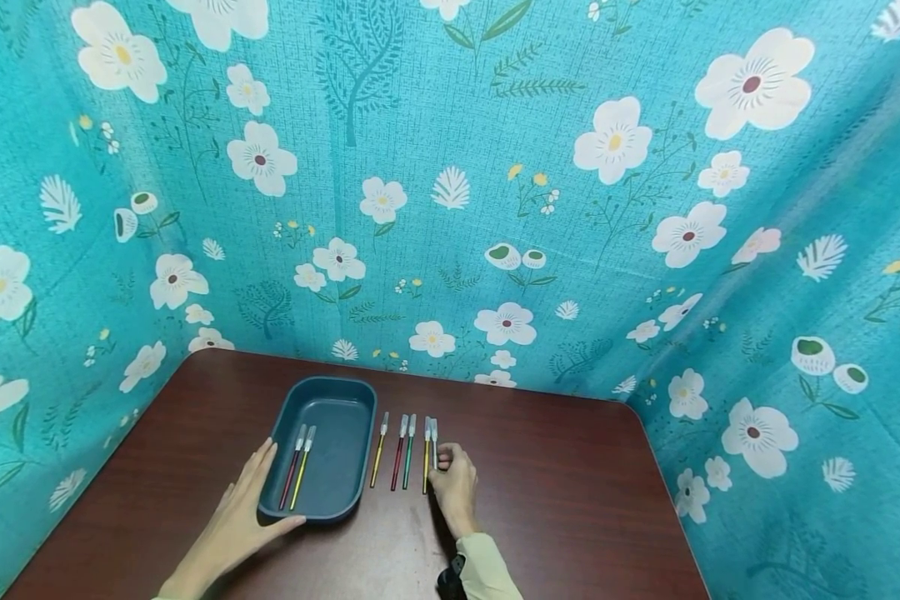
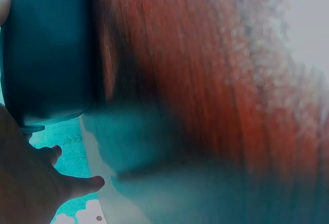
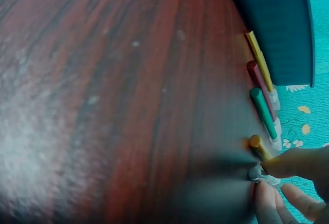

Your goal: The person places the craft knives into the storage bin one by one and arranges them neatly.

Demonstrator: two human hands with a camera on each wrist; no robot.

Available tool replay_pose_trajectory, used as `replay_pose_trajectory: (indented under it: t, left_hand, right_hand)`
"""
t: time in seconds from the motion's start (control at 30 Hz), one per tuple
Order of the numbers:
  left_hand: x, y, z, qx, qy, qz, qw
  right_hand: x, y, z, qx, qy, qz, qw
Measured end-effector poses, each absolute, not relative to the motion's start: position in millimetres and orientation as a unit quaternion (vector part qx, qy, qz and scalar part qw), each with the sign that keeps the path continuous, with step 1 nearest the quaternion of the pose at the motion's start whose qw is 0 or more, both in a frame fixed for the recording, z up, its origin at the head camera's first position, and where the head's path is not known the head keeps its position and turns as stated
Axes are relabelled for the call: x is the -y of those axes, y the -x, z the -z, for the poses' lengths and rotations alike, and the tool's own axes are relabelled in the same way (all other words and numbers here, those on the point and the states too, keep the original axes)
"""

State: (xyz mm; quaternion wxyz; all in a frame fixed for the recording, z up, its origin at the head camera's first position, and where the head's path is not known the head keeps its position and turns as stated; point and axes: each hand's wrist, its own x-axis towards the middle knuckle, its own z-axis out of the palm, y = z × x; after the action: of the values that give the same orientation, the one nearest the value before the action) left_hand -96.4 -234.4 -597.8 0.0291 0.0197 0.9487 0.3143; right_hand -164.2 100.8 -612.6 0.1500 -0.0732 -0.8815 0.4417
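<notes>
My left hand (image 1: pixel 232 521) spreads around the near left corner of a dark blue-grey tray (image 1: pixel 369 450), fingers along its left side and thumb at the front rim. Inside the tray lie a red craft knife (image 1: pixel 291 475) and a yellow craft knife (image 1: pixel 300 477), both with clear caps. My right hand (image 1: pixel 457 492) pinches a silver craft knife (image 3: pixel 254 173) between thumb and fingers, at the right end of a row on the table. Close beside it lies a yellow craft knife (image 3: pixel 257 143), its far part hidden by the thumb in the right wrist view.
Between tray and right hand lie a yellow (image 1: pixel 377 458), a red (image 1: pixel 398 458) and a green craft knife (image 1: pixel 408 458), roughly parallel, caps away from me. The dark brown table (image 1: pixel 570 500) is bounded by a turquoise floral curtain (image 1: pixel 450 208) behind and at both sides.
</notes>
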Motion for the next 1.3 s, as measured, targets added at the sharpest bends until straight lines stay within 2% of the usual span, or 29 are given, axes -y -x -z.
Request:
replay_pose_trajectory:
  t: [0.4, 1.3]
  left_hand:
    - [235.3, 96.9, 597.4, -0.95, -0.012, -0.311, 0.033]
    - [234.7, 97.4, 599.9, -0.949, -0.017, -0.314, 0.029]
  right_hand:
    - [-98.3, 164.7, 616.9, 0.893, 0.07, -0.411, 0.169]
    - [-103.2, 173.4, 611.2, 0.901, 0.117, -0.401, 0.115]
